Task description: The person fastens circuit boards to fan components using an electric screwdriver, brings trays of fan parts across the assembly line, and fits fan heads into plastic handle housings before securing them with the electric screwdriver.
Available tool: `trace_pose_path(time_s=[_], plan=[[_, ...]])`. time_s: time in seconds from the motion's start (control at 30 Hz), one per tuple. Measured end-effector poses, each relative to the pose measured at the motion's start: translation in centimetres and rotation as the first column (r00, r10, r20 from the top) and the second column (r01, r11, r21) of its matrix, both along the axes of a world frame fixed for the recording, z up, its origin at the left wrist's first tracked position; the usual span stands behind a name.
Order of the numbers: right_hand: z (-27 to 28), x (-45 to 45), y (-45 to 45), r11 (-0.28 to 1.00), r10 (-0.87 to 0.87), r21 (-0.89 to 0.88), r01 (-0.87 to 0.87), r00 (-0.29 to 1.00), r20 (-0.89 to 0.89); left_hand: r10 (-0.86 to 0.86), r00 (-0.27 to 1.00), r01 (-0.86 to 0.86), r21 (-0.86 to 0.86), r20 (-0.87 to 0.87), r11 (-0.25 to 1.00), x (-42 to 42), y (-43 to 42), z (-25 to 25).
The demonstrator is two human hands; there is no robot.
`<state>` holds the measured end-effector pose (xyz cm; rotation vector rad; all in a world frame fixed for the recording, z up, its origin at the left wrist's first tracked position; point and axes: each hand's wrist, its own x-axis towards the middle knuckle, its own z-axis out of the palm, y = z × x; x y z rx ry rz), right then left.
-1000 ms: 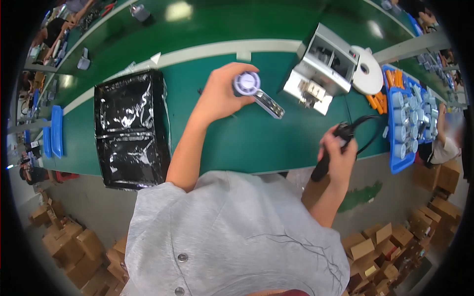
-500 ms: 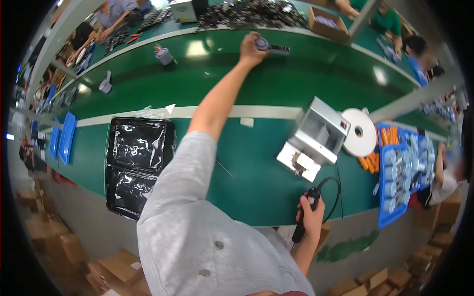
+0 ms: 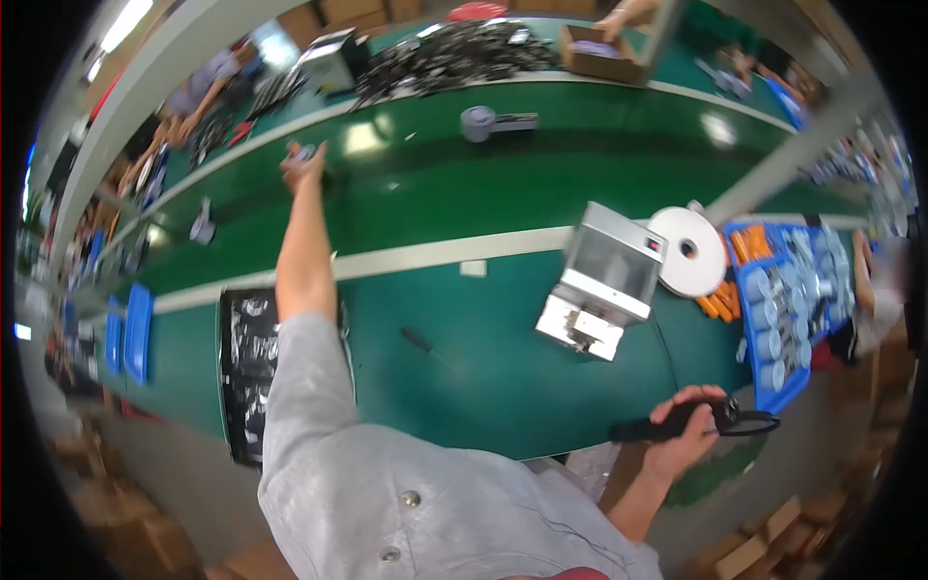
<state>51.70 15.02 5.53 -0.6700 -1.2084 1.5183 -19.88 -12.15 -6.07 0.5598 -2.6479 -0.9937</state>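
Note:
My left hand (image 3: 304, 166) reaches far across the green belt, its fingers around a small lavender-grey cup-shaped part (image 3: 306, 153) that they mostly hide. Lower right, my right hand (image 3: 684, 430) grips a black electric screwdriver (image 3: 704, 418) by its body, held roughly sideways at the bench's front edge. A cable (image 3: 759, 422) loops from its right end. On the belt lies a lavender round-headed part with a grey handle (image 3: 478, 124), apart from both hands. Another lavender part (image 3: 202, 227) stands farther left. A thin screwdriver with a dark handle (image 3: 416, 338) rests on the green bench.
A grey box-shaped machine (image 3: 614, 261) stands right of centre, beside a white reel (image 3: 688, 251). Blue trays (image 3: 773, 391) hold light-blue and orange parts. A black tray with plastic wrap (image 3: 232, 387) lies under my left arm. Dark parts (image 3: 454, 58) are heaped beyond the belt; other people work there.
My left hand has left the round-headed part and moved left to the cup-shaped one. My right hand has shifted right, turning the electric screwdriver from upright to sideways. The view has turned slightly.

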Motion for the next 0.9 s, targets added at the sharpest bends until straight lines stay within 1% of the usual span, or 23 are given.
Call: trace_pose_path(time_s=[0.03, 0.07, 0.13, 0.17, 0.2, 0.23, 0.3, 0.37, 0.4, 0.43, 0.47, 0.5, 0.53, 0.57, 0.63, 0.67, 0.7, 0.73, 0.77, 0.8, 0.83, 0.87, 0.9], plan=[[-0.4, -0.8, -0.6, 0.998, -0.039, 0.05, 0.039, 0.999, 0.002, -0.015, 1.0, 0.015, -0.016, -0.011, 1.0, -0.4, -0.4, -0.1], [-0.9, -1.5, -1.2, 0.995, -0.067, 0.072, 0.067, 0.998, -0.004, -0.027, 0.999, 0.026, -0.08, -0.021, 0.996, -2.6, -1.5, -1.9], [-0.8, -1.6, -2.1, 0.985, -0.064, 0.159, 0.067, 0.998, -0.026, -0.063, 0.998, 0.063, -0.107, 0.002, 0.992, -2.6, -2.1, -1.9], [-0.9, -1.5, -2.6, 0.982, -0.06, 0.177, 0.065, 0.998, -0.034, -0.105, 0.994, 0.1, -0.157, -0.027, 0.983, -3.1, -2.5, -2.4], [-0.6, -1.6, -3.3, 0.974, -0.043, 0.225, 0.038, 0.999, 0.017, -0.151, 0.987, 0.136, -0.209, -0.056, 0.968, -3.4, -2.8, -2.2], [-0.2, -1.6, -3.8, 0.96, -0.027, 0.282, 0.005, 0.997, 0.074, -0.171, 0.985, 0.166, -0.176, -0.011, 0.97, -2.0, -2.8, -1.2], [-0.5, -0.8, -4.5, 0.957, 0.113, 0.264, -0.121, 0.993, 0.046, -0.229, 0.973, 0.223, -0.222, -0.002, 0.949, -0.2, -3.4, 0.3], [-1.4, -0.6, -4.7, 0.935, 0.174, 0.31, -0.171, 0.985, 0.018, -0.39, 0.914, 0.36, -0.217, -0.114, 0.907, 2.4, -5.1, 1.2], [-1.9, -0.2, -4.4, 0.919, 0.249, 0.31, -0.246, 0.968, 0.029, -0.466, 0.869, 0.429, -0.22, -0.164, 0.876, 3.8, -5.9, 1.7], [-2.1, 0.0, -3.9, 0.896, 0.323, 0.31, -0.318, 0.946, 0.038, -0.567, 0.821, 0.556, -0.13, -0.071, 0.821, 8.4, -5.8, 4.9], [-1.4, -0.3, -4.4, 0.933, 0.338, 0.14, -0.333, 0.941, -0.017, -0.658, 0.736, 0.669, 0.025, -0.155, 0.743, 12.2, -6.2, 6.1], [-1.2, -0.2, -3.9, 0.914, 0.357, 0.185, -0.36, 0.933, 0.054, -0.761, 0.628, 0.777, 0.101, -0.163, 0.621, 15.7, -6.9, 7.9], [-1.2, -0.2, -3.4, 0.892, 0.372, 0.23, -0.39, 0.921, 0.121, -0.862, 0.464, 0.885, 0.128, -0.202, 0.447, 19.6, -7.3, 9.8], [-1.1, -0.3, -3.5, 0.913, 0.329, 0.201, -0.356, 0.932, 0.155, -0.923, 0.354, 0.93, 0.159, -0.148, 0.331, 22.2, -8.0, 11.1], [0.3, -0.7, -3.7, 0.933, 0.277, 0.16, -0.321, 0.928, 0.248, -0.973, 0.217, 0.905, 0.391, -0.082, 0.169, 28.6, -7.6, 14.3], [1.5, -0.3, -3.6, 0.908, 0.301, 0.154, -0.389, 0.864, 0.404, -0.983, 0.183, 0.855, 0.497, -0.022, 0.149, 31.4, -7.2, 15.3], [2.2, 0.0, -3.4, 0.887, 0.292, 0.193, -0.42, 0.833, 0.471, -0.996, 0.073, 0.861, 0.501, 0.042, 0.085, 33.1, -6.6, 15.3], [2.7, -0.1, -3.4, 0.855, 0.296, 0.222, -0.468, 0.793, 0.533, -0.996, -0.03, 0.831, 0.556, 0.089, 0.025, 34.7, -5.5, 14.9], [3.7, 0.1, -3.4, 0.834, 0.284, 0.212, -0.509, 0.726, 0.627, -0.981, -0.154, 0.835, 0.546, 0.121, -0.064, 36.9, -3.1, 15.3], [3.6, 0.2, -3.4, 0.815, 0.31, 0.186, -0.549, 0.684, 0.661, -0.94, -0.318, 0.848, 0.48, 0.124, -0.223, 38.5, -0.5, 15.3], [2.8, 0.3, -3.4, 0.803, 0.273, 0.226, -0.552, 0.678, 0.682, -0.897, -0.419, 0.831, 0.458, 0.139, -0.317, 39.9, 1.6, 15.0], [2.9, 0.1, -3.6, 0.833, 0.343, 0.087, -0.546, 0.635, 0.692, -0.867, -0.494, 0.779, 0.476, 0.065, -0.408, 40.6, 3.3, 13.3], [0.6, 0.4, -3.5, 0.838, 0.323, 0.152, -0.523, 0.702, 0.635, -0.821, -0.569, 0.752, 0.433, 0.047, -0.497, 41.1, 4.9, 12.2]])
